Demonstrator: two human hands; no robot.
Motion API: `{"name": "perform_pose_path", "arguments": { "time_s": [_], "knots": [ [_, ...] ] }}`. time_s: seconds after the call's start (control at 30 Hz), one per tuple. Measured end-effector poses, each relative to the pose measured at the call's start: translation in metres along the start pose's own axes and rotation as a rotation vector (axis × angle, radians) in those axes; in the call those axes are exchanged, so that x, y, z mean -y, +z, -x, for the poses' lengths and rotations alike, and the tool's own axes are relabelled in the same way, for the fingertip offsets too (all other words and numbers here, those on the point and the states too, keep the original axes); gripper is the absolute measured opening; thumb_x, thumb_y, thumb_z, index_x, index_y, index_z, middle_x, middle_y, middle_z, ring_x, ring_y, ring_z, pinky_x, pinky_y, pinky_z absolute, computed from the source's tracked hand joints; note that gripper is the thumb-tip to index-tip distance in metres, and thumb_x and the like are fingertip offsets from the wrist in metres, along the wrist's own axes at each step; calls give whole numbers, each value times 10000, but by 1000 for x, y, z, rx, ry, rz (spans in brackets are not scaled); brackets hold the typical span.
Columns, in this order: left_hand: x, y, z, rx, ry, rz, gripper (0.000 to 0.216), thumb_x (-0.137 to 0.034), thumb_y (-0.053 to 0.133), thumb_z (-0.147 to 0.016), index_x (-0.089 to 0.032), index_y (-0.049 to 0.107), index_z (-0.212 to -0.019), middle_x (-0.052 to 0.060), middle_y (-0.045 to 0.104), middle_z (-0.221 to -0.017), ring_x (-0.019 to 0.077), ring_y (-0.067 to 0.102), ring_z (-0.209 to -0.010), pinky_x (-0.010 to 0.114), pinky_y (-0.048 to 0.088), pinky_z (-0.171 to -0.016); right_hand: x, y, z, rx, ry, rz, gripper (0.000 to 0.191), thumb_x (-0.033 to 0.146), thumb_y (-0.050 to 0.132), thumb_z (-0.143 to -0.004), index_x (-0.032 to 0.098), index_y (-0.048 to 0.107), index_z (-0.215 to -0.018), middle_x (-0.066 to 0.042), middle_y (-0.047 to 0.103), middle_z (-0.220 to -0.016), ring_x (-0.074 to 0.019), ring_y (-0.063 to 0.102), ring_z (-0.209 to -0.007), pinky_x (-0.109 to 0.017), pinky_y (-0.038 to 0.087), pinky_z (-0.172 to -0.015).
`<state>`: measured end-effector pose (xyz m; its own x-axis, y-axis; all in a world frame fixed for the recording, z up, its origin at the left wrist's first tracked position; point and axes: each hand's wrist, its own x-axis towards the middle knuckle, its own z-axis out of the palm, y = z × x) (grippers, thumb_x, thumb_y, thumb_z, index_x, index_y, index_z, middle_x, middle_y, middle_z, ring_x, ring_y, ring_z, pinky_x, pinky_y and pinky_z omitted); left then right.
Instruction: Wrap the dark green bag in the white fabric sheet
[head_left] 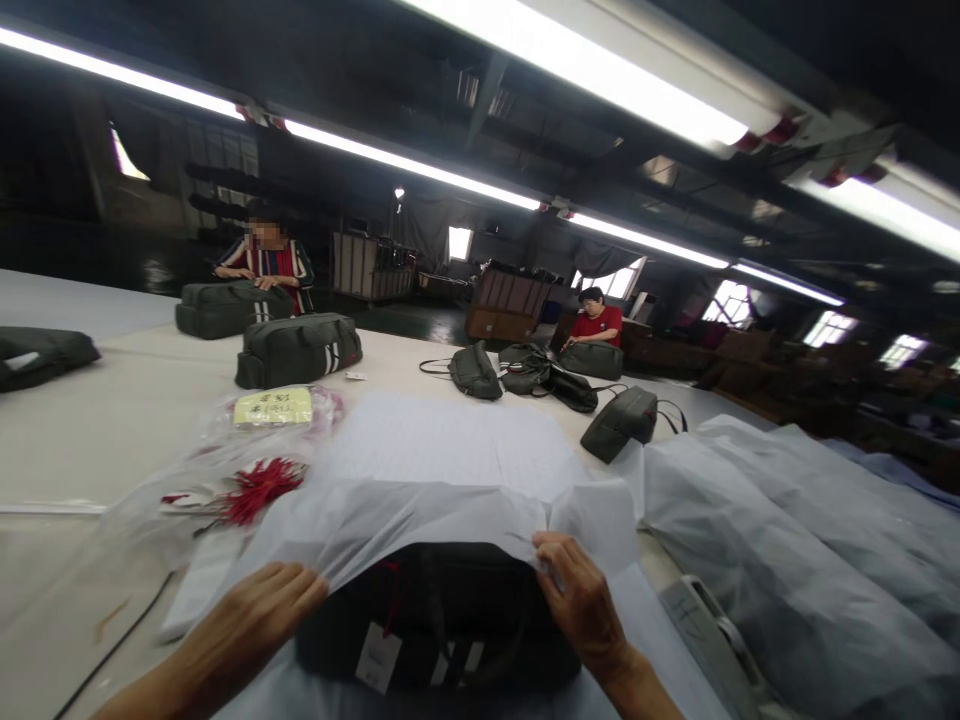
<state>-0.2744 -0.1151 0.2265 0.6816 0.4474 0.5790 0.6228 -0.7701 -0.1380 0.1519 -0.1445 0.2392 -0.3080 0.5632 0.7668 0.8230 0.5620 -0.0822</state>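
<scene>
Both hands hold the white cover (450,520) mouth open over the dark bag (439,620) on the worktop (90,420): left hand (259,610) clamps one edge, right hand (577,595) pinches the other, spreading it.

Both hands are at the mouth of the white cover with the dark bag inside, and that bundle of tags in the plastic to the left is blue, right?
Not quite: the head view shows the bundle of tags is red. Otherwise correct: left hand and right hand at the white cover, dark bag inside.
</scene>
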Motion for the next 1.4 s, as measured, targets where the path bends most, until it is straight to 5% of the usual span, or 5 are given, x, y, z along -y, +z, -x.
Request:
{"name": "perform_pose_path", "arguments": {
  "time_s": [0.3, 0.43, 0.57, 0.77, 1.4],
  "knots": [
    [41, -11, -37, 732, -457, 653, 390, -478, 486, -939, -193, 631, -716, 4, 629, -618, 163, 592, -503, 232, 396, -462, -5, 0, 15, -47, -41, -22, 211, 46, 473, -931, 218, 588, -975, -78, 708, -997, -220, 691, -1006, -334, 615, -861],
    [42, -33, -146, 286, -441, 686, 430, -545, 427, -983, -206, 686, -928, 19, 709, -803, 189, 674, -764, 278, 525, -742, -6, 2, 14, -49, -44, -35, 223, 42, 463, -929, 221, 588, -973, -76, 707, -1000, -219, 687, -1019, -333, 610, -873],
    [-4, 30, -215, 108, -44, 623, 498, -527, 388, -1020, -228, 552, -1383, 93, 577, -1428, 277, 461, -1387, 475, 324, -1180, -3, 2, 12, -19, 7, -65, 223, 88, 402, -977, 229, 575, -978, -73, 706, -1003, -202, 684, -1022, -326, 604, -880],
    [-48, 79, -194, 386, 136, 764, 585, -569, 394, -1017, -275, 390, -1522, 75, 456, -1540, 253, 427, -1418, 422, 329, -1203, -19, -36, 32, 132, 159, 39, 786, 665, 634, -864, 171, 418, -1436, -182, 570, -1379, -343, 542, -1291, -509, 535, -1035],
    [-34, 79, -180, 312, 214, 860, 776, -617, 529, -937, -292, 237, -1578, 92, 345, -1603, 286, 338, -1469, 462, 273, -1230, 6, -39, -12, 90, -21, 13, 265, 73, 523, -948, 225, 672, -1105, -64, 726, -1030, -216, 660, -1005, -397, 570, -919]
  ]
}}
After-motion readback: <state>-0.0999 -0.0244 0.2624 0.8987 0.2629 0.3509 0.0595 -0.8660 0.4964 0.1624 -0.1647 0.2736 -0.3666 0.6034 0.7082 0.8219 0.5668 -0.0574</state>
